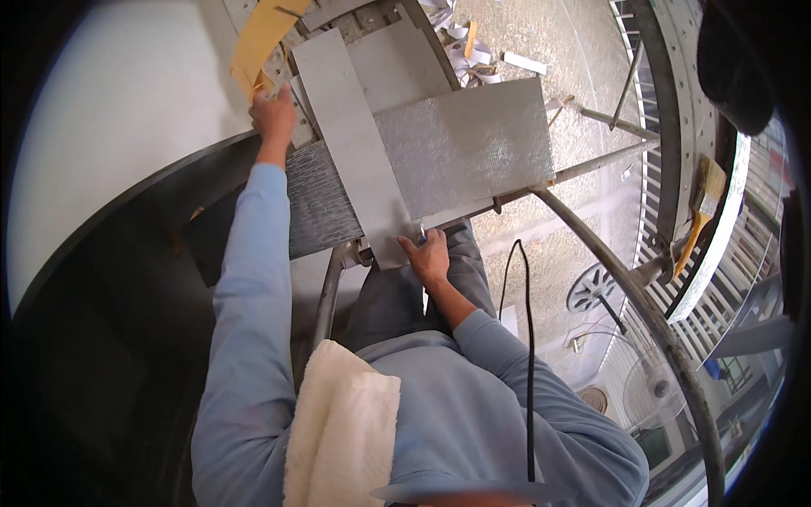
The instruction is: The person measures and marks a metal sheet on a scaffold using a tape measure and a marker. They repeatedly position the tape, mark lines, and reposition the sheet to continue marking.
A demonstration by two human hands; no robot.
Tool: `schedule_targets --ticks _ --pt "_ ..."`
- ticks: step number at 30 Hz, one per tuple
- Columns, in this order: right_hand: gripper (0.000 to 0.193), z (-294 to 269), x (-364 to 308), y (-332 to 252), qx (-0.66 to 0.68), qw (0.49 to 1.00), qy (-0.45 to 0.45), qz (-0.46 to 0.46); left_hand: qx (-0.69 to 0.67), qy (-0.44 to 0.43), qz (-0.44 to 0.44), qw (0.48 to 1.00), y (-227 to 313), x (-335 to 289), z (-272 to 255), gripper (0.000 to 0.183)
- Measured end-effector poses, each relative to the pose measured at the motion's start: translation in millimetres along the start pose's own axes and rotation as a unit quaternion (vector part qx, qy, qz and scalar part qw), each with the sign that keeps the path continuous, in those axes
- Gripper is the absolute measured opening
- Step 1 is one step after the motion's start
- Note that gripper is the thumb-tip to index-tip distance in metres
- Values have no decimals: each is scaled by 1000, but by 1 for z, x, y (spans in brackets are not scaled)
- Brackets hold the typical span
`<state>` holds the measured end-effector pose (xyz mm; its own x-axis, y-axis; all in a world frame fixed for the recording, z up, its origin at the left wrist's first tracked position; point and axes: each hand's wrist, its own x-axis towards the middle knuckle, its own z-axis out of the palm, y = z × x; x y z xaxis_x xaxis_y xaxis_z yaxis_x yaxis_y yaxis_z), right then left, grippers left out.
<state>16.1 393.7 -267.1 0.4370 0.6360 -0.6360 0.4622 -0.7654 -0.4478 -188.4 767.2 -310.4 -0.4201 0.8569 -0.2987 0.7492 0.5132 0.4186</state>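
Observation:
A long flat grey-white strip [355, 127] lies across a silver foil-faced sheet [473, 139]. The sheet's darker ribbed part [317, 198] extends to the left beneath the strip. My left hand [274, 122] reaches far out, its fingers closed on the lower end of a curled yellow paper strip [263, 40]. At the near end of the grey-white strip, my right hand [428, 258] is closed beside its right edge. A small metallic tip [421, 230] shows above its fingers; most of the thing it belongs to is hidden in the hand.
A large smooth white surface [110, 110] rises on the left, above a dark curved edge. Paper scraps [473, 59] litter the floor at the far right. A bent metal rail [625, 270] curves past my right side. A brush [705, 198] rests against the outer frame. A black cord [530, 338] hangs nearby.

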Motion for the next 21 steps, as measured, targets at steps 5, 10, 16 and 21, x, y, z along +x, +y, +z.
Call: schedule_targets --ticks 5,10,16,21 --pt "65 13 18 -7 34 983 -121 135 50 -6 -42 998 4 42 31 72" --pt "60 10 24 3 108 986 -78 95 3 31 118 992 -16 47 46 74" --pt "38 -6 41 22 169 972 -98 128 80 8 118 990 -73 -41 43 74" --pt "35 -5 48 27 214 964 -79 135 232 -105 203 945 -76 -80 24 67"
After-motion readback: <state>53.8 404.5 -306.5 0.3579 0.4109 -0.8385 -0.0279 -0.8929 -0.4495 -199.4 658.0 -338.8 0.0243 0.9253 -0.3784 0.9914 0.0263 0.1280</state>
